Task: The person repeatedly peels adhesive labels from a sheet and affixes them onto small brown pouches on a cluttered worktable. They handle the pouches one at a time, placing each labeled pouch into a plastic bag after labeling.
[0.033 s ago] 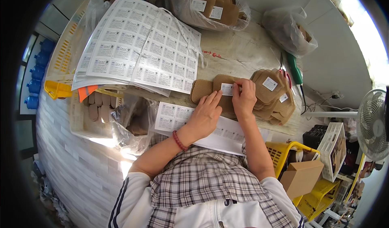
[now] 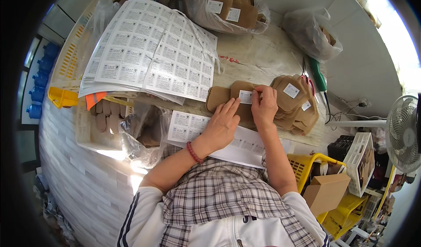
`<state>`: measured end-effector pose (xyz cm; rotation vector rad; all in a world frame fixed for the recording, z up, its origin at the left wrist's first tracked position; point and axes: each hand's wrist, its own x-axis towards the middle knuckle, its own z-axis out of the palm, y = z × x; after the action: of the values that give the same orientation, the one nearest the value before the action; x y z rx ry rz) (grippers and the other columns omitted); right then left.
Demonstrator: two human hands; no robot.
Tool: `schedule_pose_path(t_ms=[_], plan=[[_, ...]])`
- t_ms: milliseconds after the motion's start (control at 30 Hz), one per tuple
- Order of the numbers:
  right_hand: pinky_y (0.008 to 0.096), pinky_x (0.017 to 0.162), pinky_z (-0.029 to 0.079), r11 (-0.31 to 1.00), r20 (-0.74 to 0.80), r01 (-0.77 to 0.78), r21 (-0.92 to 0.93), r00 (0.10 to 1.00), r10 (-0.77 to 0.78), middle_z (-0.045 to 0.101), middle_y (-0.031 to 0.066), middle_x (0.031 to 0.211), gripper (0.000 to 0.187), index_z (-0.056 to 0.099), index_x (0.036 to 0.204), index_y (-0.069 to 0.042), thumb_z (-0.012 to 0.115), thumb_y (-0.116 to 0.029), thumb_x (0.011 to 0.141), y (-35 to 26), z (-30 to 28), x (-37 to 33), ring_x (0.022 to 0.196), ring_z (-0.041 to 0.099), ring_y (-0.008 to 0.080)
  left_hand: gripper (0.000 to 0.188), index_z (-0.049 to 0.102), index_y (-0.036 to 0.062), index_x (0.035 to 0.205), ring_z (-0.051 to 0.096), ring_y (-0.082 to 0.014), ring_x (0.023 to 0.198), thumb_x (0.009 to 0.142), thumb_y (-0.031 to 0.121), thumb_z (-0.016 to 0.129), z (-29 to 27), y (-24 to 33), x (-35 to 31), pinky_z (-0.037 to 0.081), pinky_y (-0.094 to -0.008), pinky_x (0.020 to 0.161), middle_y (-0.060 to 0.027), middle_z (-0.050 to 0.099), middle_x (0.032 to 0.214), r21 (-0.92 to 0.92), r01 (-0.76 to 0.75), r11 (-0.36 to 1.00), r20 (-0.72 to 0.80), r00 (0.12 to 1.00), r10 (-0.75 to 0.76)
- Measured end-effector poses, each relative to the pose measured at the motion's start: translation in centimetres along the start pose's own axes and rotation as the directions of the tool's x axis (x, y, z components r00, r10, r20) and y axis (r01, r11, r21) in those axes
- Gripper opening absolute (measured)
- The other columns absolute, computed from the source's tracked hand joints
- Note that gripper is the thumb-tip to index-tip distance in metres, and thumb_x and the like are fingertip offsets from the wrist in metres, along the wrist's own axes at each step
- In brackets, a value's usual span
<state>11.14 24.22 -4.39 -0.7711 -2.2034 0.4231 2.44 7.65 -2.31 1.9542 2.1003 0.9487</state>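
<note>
Under both hands: flat tan fabric insole (image 2: 228, 98), on the worn wooden tabletop (image 2: 263, 56).
Left hand (image 2: 220, 126): fingers spread, flat on the insole.
Right hand (image 2: 264, 106): fingertips pressing a small white paper label (image 2: 245, 96).
Handling: probably light, floppy; pin flat, handle by the edges.

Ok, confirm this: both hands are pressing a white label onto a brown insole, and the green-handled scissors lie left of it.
Not quite. The head view shows both hands, left hand and right hand, on the white label on the brown insole, but the green-handled scissors lie to its right, past the insole stack.
</note>
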Motion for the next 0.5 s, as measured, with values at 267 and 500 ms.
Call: schedule_pose_path(t_ms=[267, 500], plan=[[0.0395, 0.07, 0.053, 0.963, -0.034, -0.123, 0.24, 0.99, 0.135, 0.067, 0.0171, 0.089, 0.007, 0.059, 0.103, -0.004, 0.059, -0.006, 0.097, -1.4, -4.3, 0.9, 0.079, 0.067, 0.0347, 0.006, 0.057, -0.0037, 0.086, 0.04, -0.0448, 0.137, 0.084, 0.001, 0.054, 1.3, -0.8, -0.9, 0.033, -0.0543, 0.112, -0.0315, 0.046, 0.142, -0.017, -0.011, 1.0, -0.025, 1.0, 0.011], [0.0417, 0.09, 0.049, 0.939, -0.208, -0.011, -0.343, 0.976, -0.065, 0.067, 0.0122, 0.109, 0.032, 0.062, 0.116, -0.008, 0.068, -0.002, 0.085, 2.0, -10.4, 3.0, 0.106, 0.063, 0.0305, 0.008, 0.061, -0.0014, 0.082, 0.057, -0.0373, 0.112, 0.083, 0.004, 0.055, 0.7, -0.6, -0.7, 0.043, -0.0468, 0.097, -0.0215, 0.063, 0.113, -0.07, -0.043, 0.997, -0.149, 0.988, 0.032]])
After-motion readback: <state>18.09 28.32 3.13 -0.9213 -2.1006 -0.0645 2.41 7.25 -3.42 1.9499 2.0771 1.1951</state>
